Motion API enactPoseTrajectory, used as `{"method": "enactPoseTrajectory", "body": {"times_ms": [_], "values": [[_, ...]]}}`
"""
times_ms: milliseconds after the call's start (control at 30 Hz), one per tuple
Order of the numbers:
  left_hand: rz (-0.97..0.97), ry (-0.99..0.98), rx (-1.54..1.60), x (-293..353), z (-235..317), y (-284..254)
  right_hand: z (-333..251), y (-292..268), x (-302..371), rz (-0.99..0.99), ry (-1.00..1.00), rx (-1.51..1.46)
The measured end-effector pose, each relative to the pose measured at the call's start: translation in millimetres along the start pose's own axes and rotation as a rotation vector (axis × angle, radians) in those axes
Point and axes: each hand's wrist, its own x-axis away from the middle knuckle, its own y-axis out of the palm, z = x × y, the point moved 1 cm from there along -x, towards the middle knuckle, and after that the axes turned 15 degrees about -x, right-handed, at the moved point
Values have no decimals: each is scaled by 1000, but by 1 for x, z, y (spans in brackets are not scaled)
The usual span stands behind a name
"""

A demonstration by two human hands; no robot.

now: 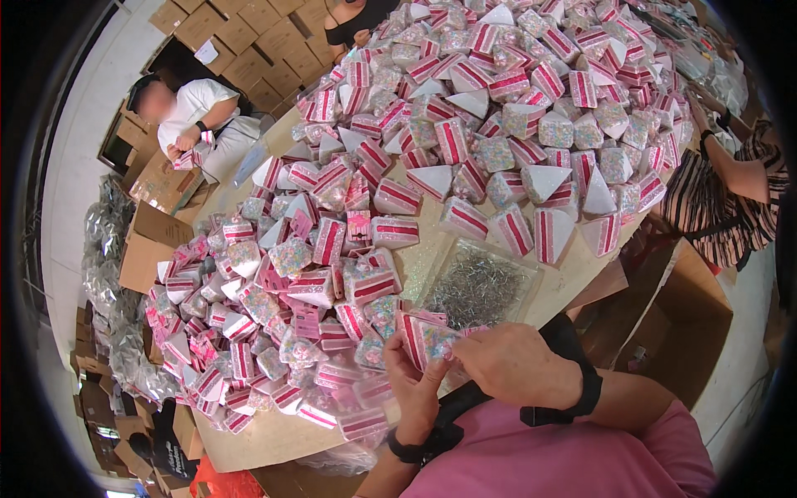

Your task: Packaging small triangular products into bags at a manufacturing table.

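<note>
Tabletop [257, 444] behind toy cake slice [427, 339] between gripping left hand [415, 394] and pinched right hand [519, 365]

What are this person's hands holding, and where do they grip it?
A striped cake-slice piece: the left hand grips its lower left; the right hand meets its right end, exact grip hidden.

1. Held pink-and-white striped cake-slice wedge [425, 337]: glittery sides, rough-looking speckled top.
2. Thin silvery pins [477, 290]: shiny, metal-looking.
3. Shallow clear square tray [466, 246]: smooth, glossy plastic.
4. Pale beige counter [257, 448]: smooth, mostly matt.
5. Stacked brown boxes [278, 46]: matt cardboard.
6. Grey-clear bags [116, 257]: crinkled, glossy plastic.
7. Pink shirt [573, 456]: matt cloth.
</note>
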Motion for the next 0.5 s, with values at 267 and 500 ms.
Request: {"method": "enactPoseTrajectory", "body": {"times_ms": [267, 500], "values": [[89, 166, -155, -1, 0, 3, 14, 6, -1, -15, 58, -102], [79, 85, -139, -6, 7, -2, 10, 13, 3, 84, -75, -115]]}}
